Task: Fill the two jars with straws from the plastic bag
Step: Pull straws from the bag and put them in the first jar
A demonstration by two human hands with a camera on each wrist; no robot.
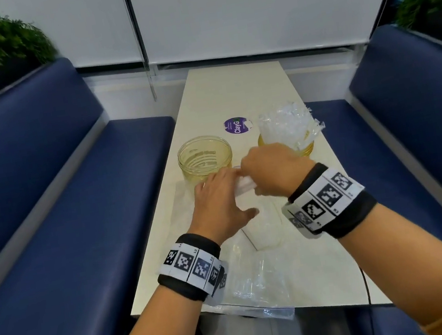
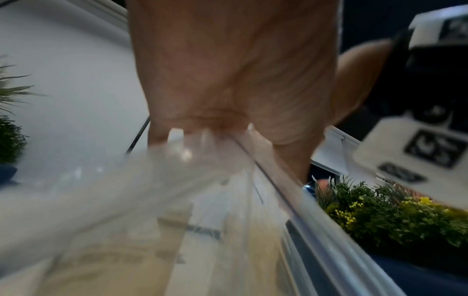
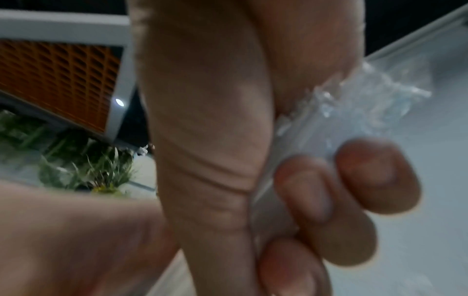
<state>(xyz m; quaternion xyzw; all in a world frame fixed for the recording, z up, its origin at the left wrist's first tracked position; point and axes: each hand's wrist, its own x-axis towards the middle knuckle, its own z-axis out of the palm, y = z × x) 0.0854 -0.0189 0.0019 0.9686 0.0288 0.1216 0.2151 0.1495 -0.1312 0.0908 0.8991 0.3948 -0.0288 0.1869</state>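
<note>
One jar (image 1: pixel 204 157) empty, right hand (image 1: pixel 272 169) gripping straws (image 1: pixel 243 188), plastic bag (image 1: pixel 255 283) overhanging table (image 1: pixel 236 89) edge

Two jars (image 1: pixel 184 160) (one holding straws (image 1: pixel 285 125)), one plastic bag (image 1: pixel 249 281), two hands (image 1: pixel 220 205), one sticker (image 1: pixel 236 125)

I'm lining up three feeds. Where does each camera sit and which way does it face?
Head: on the head, facing forward and down at the empty jar and filled jar; left hand and right hand show.
Left wrist: that wrist, along the palm toward the plastic bag it pinches.
Right wrist: that wrist, along fingers curled round the straws.
Shared: head and right wrist both show the straws.
</note>
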